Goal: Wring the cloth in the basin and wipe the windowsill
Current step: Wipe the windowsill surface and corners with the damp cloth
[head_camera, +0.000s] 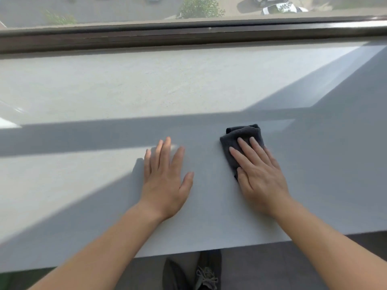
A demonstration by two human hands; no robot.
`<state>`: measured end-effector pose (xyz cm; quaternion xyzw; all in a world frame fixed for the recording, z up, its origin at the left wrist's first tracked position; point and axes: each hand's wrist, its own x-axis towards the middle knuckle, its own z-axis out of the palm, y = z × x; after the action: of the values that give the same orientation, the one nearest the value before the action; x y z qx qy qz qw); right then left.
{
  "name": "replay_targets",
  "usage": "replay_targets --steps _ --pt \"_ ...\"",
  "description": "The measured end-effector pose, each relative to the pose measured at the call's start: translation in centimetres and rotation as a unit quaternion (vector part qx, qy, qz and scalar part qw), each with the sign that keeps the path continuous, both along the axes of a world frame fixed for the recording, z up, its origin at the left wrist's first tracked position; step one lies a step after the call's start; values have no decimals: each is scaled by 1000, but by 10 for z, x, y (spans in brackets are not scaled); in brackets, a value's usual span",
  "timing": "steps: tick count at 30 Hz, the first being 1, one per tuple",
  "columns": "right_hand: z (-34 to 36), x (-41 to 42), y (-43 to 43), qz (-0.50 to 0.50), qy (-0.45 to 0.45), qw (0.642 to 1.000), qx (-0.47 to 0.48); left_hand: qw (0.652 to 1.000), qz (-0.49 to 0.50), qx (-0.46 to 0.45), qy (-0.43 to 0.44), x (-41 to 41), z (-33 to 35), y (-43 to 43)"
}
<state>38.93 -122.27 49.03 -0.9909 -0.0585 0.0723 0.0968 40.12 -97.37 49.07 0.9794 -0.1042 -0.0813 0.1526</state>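
A wide, pale grey windowsill fills the view, part sunlit and part in shadow. A small, folded dark grey cloth lies on its near half, right of centre. My right hand presses flat on the cloth with straight fingers, covering its near part. My left hand rests flat on the bare sill a little to the left, fingers straight and spread, holding nothing. No basin is in view.
A dark window frame runs along the far edge of the sill, with a street, cars and bushes seen through the glass above. The sill's near edge drops to the floor, where a foot in a dark shoe shows.
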Motion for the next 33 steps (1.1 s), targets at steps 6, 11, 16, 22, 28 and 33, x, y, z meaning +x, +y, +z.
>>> replay_targets --steps 6,11,16,22,28,33 --pt "1 -61 54 -87 -34 995 39 997 -11 76 30 -17 -8 -5" --pt "5 -105 13 69 -25 997 19 998 -7 66 23 -20 -7 -6" --pt "13 -109 2 -145 -30 989 11 997 -8 79 21 -19 -7 -10" --pt "2 -148 15 67 -46 996 25 997 -3 81 -1 -18 -9 -8" --pt "12 -127 -43 -137 -34 989 38 998 5 66 4 -16 -7 -10" --pt "10 -118 -9 -107 -27 994 5 998 51 12 -20 -10 3 -25"
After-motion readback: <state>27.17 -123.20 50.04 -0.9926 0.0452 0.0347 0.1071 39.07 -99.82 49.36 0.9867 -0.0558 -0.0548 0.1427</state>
